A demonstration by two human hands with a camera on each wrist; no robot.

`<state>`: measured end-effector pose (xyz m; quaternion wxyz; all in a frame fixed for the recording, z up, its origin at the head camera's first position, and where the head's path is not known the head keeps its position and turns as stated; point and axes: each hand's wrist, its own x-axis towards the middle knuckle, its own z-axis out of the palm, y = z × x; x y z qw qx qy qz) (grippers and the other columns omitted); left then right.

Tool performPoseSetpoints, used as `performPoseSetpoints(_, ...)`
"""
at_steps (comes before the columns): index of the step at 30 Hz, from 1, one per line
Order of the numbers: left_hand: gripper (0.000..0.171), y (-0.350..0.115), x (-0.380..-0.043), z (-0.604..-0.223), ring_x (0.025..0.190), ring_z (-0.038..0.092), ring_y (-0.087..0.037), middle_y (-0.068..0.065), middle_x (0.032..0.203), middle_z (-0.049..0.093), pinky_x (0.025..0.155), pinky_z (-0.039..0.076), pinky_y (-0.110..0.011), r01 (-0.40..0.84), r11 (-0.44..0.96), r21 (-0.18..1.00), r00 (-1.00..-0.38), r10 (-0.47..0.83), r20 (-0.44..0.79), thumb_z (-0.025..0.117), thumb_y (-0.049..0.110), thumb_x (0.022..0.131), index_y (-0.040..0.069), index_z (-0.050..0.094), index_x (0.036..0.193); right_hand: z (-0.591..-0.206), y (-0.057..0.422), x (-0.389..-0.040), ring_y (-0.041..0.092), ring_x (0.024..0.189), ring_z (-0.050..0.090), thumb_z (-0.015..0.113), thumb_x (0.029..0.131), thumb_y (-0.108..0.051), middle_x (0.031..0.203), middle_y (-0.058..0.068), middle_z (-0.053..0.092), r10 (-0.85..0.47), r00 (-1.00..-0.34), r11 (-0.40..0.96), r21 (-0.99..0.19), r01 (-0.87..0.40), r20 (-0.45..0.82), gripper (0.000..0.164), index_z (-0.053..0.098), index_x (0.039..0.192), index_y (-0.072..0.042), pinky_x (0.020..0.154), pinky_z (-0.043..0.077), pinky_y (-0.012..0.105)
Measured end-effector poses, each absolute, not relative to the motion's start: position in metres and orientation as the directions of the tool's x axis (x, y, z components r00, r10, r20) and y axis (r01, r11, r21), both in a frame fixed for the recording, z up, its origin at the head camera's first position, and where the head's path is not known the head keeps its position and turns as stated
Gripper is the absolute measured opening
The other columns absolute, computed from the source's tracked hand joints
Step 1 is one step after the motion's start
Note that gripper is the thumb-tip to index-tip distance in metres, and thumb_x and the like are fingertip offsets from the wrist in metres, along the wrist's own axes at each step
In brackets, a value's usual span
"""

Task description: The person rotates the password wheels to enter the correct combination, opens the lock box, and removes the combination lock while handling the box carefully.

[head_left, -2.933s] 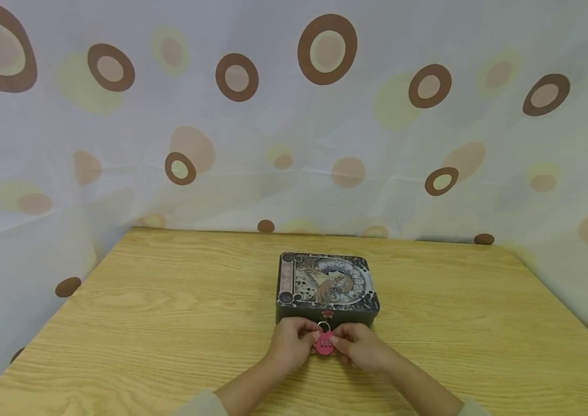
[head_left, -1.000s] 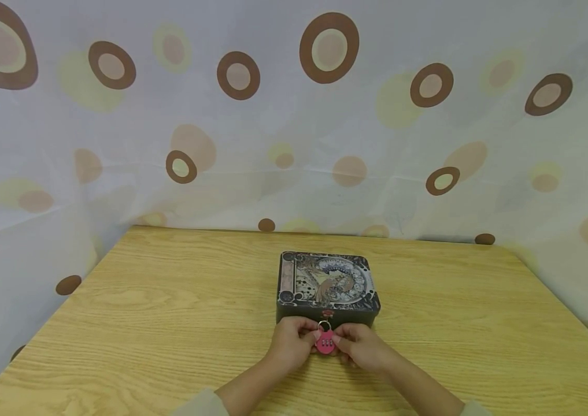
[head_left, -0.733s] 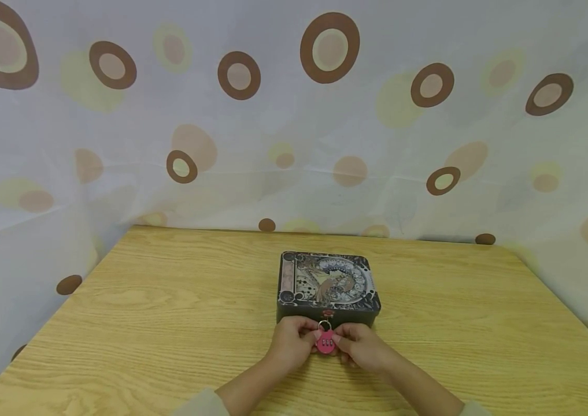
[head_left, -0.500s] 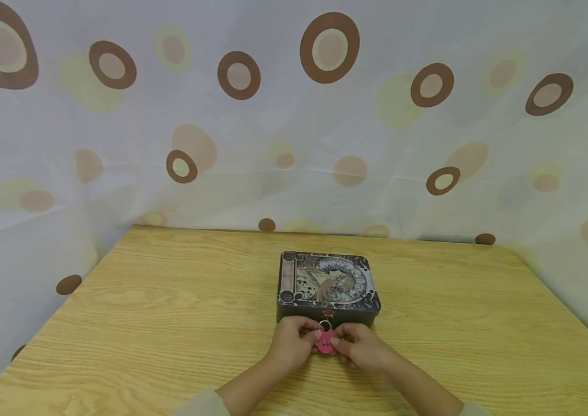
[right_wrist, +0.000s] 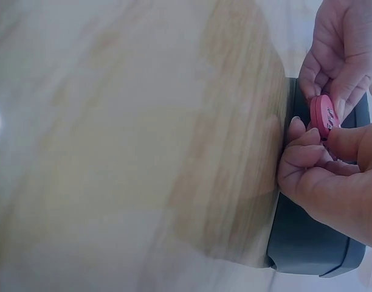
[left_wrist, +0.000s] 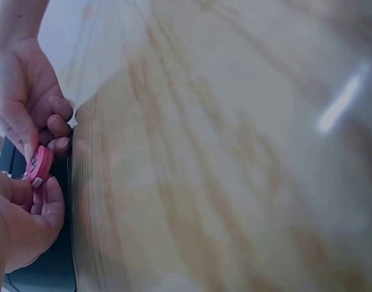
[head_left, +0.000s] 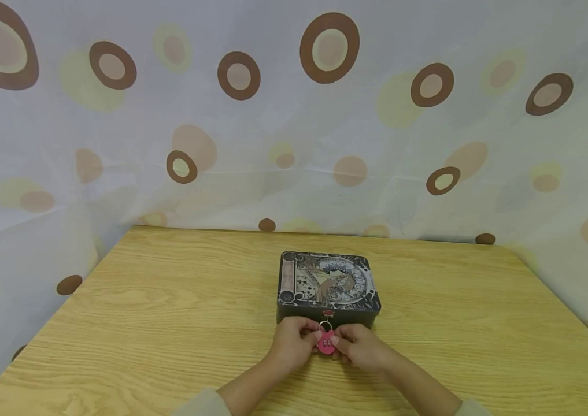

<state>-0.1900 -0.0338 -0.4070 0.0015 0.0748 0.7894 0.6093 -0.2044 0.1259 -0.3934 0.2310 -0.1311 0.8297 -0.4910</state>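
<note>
Pink padlock (head_left: 326, 348) — btwn LH (head_left: 289, 345) & RH (head_left: 363, 346)

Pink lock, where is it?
The pink lock is low in the head view, just right of centre, between left hand and right hand, by the box.

Left grip (right_wrist: 343, 58) and right grip (right_wrist: 332, 182) pinch a pink padlock (right_wrist: 323, 115).

Soft, dim light covers the bench (head_left: 169, 323) — wrist views look hazy, bluish, with white glare (left_wrist: 344, 100) (a streak in the left one).
</note>
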Motion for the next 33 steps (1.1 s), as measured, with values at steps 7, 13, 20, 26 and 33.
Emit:
performPoseSetpoints(7,0.009,-0.0342,-0.1905,-0.4078,0.06,0.057,-0.01,-0.016,0.073,0.065,0.052,0.051,-0.018,0.124,0.248,0.961,-0.987,0.126,0.095,0.059,-0.007,0.083,-0.013,0.065,0.084,-0.393,0.1252,-0.2045,0.011,0.061,0.044,0.044,0.096,-0.009,0.07,0.001,0.055,-0.434,-0.858,0.496,-0.868,0.027,-0.275,0.021,0.056,0.086,0.005,0.054,0.037,0.021)
performPoseSetpoints(13,0.009,-0.0351,-0.1907,-0.4083,0.061,0.059,-0.011,-0.017,0.074,0.065,0.052,0.051,-0.019,0.126,0.244,0.962,-0.987,0.128,0.097,0.059,-0.006,0.084,-0.013,0.065,0.085,-0.3938,0.1266,-0.2045,0.01,0.06,0.044,0.045,0.096,-0.01,0.071,0.0,0.056,-0.432,-0.859,0.464,-0.884,0.048,-0.274,0.022,0.057,0.088,0.006,0.052,0.036,0.02)
performPoseSetpoints(20,0.01,-0.0351,-0.1909,-0.4092,0.061,0.059,-0.012,-0.017,0.074,0.065,0.052,0.051,-0.019,0.122,0.244,0.962,-0.987,0.129,0.092,0.058,-0.006,0.084,-0.014,0.065,0.085,-0.3921,0.1282,-0.2044,0.009,0.06,0.044,0.044,0.096,-0.009,0.072,0.0,0.056,-0.437,-0.861,0.437,-0.898,0.049,-0.26,0.023,0.057,0.093,0.01,0.051,0.037,0.018)
performPoseSetpoints(26,0.01,-0.035,-0.1904,-0.4086,0.061,0.06,-0.013,-0.017,0.074,0.065,0.052,0.051,-0.019,0.125,0.239,0.963,-0.987,0.127,0.096,0.059,-0.005,0.084,-0.013,0.065,0.086,-0.3924,0.1289,-0.204,0.01,0.061,0.045,0.048,0.094,-0.008,0.073,0.0,0.053,-0.44,-0.864,0.428,-0.903,0.04,-0.246,0.021,0.054,0.098,0.011,0.051,0.037,0.019)
performPoseSetpoints(33,0.009,-0.0344,-0.1897,-0.4082,0.06,0.058,-0.011,-0.017,0.073,0.065,0.051,0.049,-0.017,0.129,0.251,0.96,-0.988,0.116,0.102,0.06,-0.006,0.083,-0.013,0.065,0.084,-0.3948,0.1282,-0.2042,0.01,0.059,0.043,0.051,0.09,-0.006,0.068,0.0,0.05,-0.448,-0.866,0.427,-0.904,0.012,-0.223,0.018,0.053,0.095,0.011,0.05,0.036,0.019)
